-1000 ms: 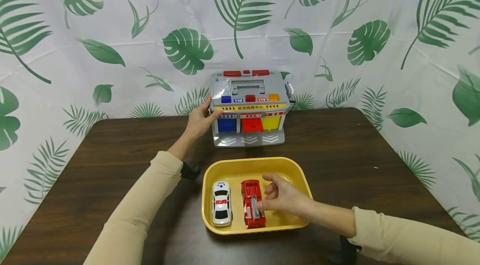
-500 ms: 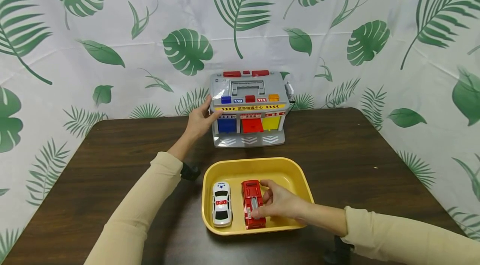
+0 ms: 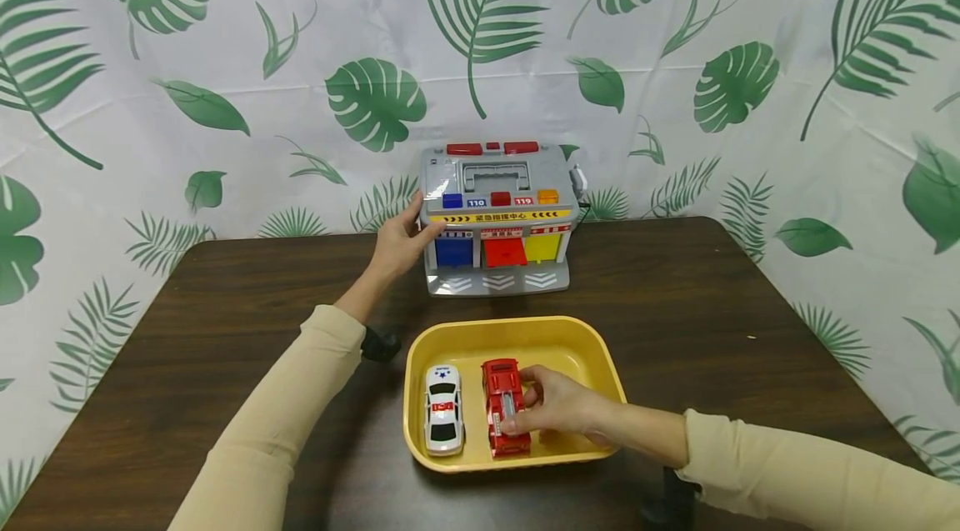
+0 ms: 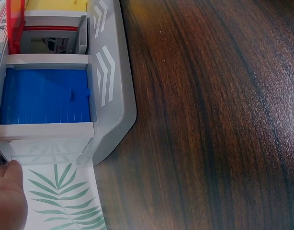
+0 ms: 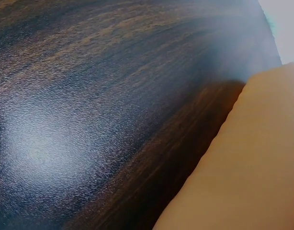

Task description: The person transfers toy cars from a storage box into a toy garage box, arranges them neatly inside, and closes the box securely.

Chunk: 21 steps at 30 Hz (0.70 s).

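At the back of the table stands a grey toy garage (image 3: 498,214) with blue, red and yellow doors. My left hand (image 3: 397,247) holds its left end, thumb across the front and fingers along the side. The middle red door (image 3: 505,252) is swung outward; the blue door (image 4: 46,96) is down. In a yellow tray (image 3: 495,331) closer to me lies a red toy fire truck (image 3: 501,381). My right hand (image 3: 562,402) pinches the truck's right side, thumb over its silver ladder. Left of it in the tray is a white toy police car (image 3: 444,423).
The brown wooden table (image 3: 675,306) runs around the tray and garage. A white cloth with green leaves (image 3: 300,56) hangs behind. In the right wrist view, only table surface and part of the right arm (image 5: 247,167) show.
My right hand has moved down and left onto the fire truck, and its thumb and fingers have closed on it. The left hand and garage have stayed in place.
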Motion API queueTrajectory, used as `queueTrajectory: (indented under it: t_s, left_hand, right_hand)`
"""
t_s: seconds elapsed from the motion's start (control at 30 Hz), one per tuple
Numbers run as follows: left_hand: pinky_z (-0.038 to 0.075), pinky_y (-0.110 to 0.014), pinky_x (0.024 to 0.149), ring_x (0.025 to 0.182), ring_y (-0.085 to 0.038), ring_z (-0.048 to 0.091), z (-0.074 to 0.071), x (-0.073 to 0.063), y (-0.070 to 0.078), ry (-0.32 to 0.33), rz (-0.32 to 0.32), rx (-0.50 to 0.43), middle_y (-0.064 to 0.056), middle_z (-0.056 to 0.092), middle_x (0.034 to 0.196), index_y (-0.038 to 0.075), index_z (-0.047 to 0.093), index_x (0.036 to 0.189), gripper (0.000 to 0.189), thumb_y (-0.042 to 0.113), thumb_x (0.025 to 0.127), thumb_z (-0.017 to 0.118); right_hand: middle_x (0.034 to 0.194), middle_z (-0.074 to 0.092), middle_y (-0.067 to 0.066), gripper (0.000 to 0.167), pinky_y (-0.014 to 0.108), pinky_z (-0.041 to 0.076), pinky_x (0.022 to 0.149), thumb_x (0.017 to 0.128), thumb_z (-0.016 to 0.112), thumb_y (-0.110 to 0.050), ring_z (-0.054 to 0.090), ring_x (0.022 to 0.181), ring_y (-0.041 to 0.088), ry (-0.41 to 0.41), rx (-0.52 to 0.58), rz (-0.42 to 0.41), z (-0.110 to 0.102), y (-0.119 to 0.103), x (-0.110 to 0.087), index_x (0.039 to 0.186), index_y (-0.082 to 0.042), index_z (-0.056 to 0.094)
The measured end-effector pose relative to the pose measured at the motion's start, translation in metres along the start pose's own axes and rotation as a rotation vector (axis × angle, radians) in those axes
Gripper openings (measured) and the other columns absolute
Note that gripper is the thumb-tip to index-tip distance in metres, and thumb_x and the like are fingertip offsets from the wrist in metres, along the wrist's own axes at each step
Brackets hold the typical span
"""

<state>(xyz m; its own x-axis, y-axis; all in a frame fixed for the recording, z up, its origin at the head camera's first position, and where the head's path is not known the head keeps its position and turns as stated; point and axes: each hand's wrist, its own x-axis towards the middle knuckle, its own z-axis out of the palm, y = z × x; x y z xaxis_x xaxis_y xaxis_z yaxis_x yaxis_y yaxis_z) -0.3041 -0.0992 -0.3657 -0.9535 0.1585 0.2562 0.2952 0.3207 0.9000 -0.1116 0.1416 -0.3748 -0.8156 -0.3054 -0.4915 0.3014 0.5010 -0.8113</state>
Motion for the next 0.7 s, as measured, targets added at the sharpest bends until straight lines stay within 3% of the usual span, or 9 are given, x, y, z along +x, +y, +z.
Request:
queueTrajectory:
  t_s: [0.2,0.43,0.7]
  left_hand:
    - [0.035,-0.037,0.108,0.136,-0.017,0.034,0.0001,0.0,-0.0002,-0.003,-0.003,-0.004,-0.004,0.024,0.153,0.008,0.022,0.148,0.075,0.028,0.09,0.064]
    - [0.033,-0.038,0.11,0.138,-0.018,0.03,-0.0014,-0.0013,0.0054,-0.01,-0.013,-0.018,-0.004,0.024,0.153,0.007,0.023,0.148,0.074,0.028,0.09,0.064]
    - [0.034,-0.037,0.109,0.137,-0.018,0.032,-0.0004,0.0006,-0.0003,-0.007,-0.01,-0.01,-0.004,0.025,0.153,0.009,0.023,0.148,0.075,0.029,0.089,0.065]
  right_hand:
    - [0.093,0.053,0.009,0.07,0.029,0.05,0.061,0.074,0.081,-0.018,0.051,0.078,0.019,0.045,-0.026,0.043,0.0008,-0.0023,0.0003,0.129,0.004,0.043]
    - [0.089,0.051,0.008,0.067,0.026,0.048,0.059,0.075,0.08,-0.019,0.049,0.075,0.019,0.036,-0.014,0.05,0.0009,-0.0022,-0.0005,0.127,0.003,0.044]
    - [0.088,0.052,0.008,0.061,0.026,0.046,0.059,0.075,0.08,-0.018,0.049,0.076,0.019,0.057,-0.012,0.076,0.0039,-0.0024,-0.0009,0.123,0.001,0.047]
